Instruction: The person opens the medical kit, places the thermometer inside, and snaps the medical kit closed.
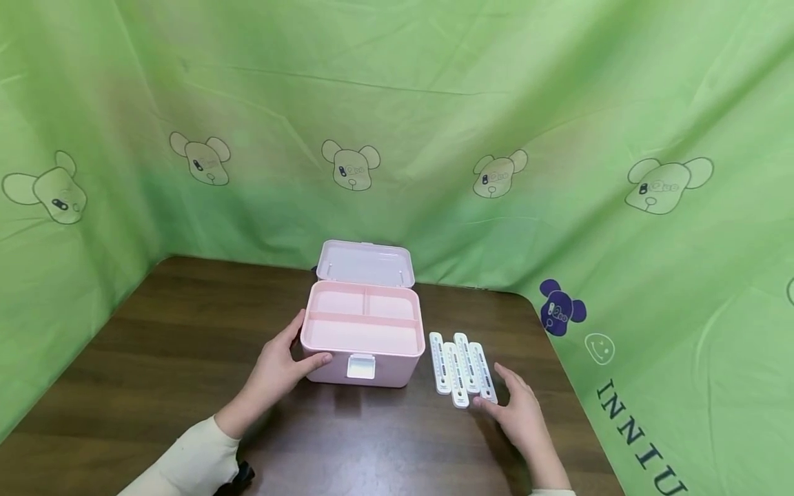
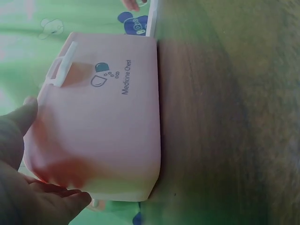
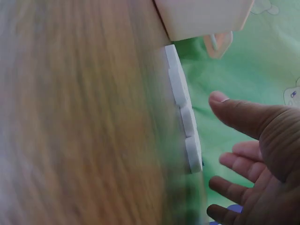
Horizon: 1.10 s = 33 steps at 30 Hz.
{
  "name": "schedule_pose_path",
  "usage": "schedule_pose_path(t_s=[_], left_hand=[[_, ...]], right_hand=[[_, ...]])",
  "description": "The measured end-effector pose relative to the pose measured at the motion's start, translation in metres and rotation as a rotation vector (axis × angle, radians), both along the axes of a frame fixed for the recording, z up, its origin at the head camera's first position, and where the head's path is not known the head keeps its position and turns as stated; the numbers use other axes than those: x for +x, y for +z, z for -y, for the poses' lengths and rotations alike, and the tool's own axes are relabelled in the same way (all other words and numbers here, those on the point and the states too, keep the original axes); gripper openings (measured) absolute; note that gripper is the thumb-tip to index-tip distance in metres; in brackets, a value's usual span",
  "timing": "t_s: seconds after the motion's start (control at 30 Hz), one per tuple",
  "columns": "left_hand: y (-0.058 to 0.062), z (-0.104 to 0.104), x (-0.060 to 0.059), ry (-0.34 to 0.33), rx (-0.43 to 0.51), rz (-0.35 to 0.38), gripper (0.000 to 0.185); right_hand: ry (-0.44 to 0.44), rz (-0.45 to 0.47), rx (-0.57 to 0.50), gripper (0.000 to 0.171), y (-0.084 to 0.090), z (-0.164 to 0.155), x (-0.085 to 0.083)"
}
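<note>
A: Status? The medicine chest point(image 1: 362, 344) stands mid-surface near the far edge, lid point(image 1: 364, 263) up, and the tray compartments look bare.

B: Agreed. All four thermometers point(image 1: 462, 368) lie side by side just right of it, none stowed. The left hand point(image 1: 282, 365) clasps the chest's left front corner. The right hand point(image 1: 521, 410) hangs slack-fingered beside the rightmost strip, grasping nothing.

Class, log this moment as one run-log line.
left hand: holds medicine chest, lid open | right hand: open beside thermometers
</note>
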State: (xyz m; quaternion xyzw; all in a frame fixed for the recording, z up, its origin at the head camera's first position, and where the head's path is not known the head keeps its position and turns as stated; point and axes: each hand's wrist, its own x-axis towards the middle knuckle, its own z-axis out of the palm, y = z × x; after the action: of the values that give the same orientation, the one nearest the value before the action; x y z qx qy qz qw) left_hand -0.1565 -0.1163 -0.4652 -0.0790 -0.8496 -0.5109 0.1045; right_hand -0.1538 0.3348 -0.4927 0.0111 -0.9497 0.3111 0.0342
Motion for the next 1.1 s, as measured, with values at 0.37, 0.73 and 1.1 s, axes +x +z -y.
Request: schedule_pose_path(t_s=[0.37, 0.73, 1.1], left_hand=[[0.002, -0.001, 0.002, 0.005, 0.043, -0.013, 0.09], [0.002, -0.002, 0.002, 0.009, 0.048, -0.02, 0.087], [0.002, -0.002, 0.002, 0.004, 0.076, -0.032, 0.087]], right_hand=[[-0.04, 0.015, 0.106, 0.084, -0.009, -0.001, 0.002], [-0.126, -0.027, 0.191, 0.065, -0.014, 0.002, 0.005], [-0.254, 0.008, 0.217, 0.038, -0.007, -0.003, 0.003]])
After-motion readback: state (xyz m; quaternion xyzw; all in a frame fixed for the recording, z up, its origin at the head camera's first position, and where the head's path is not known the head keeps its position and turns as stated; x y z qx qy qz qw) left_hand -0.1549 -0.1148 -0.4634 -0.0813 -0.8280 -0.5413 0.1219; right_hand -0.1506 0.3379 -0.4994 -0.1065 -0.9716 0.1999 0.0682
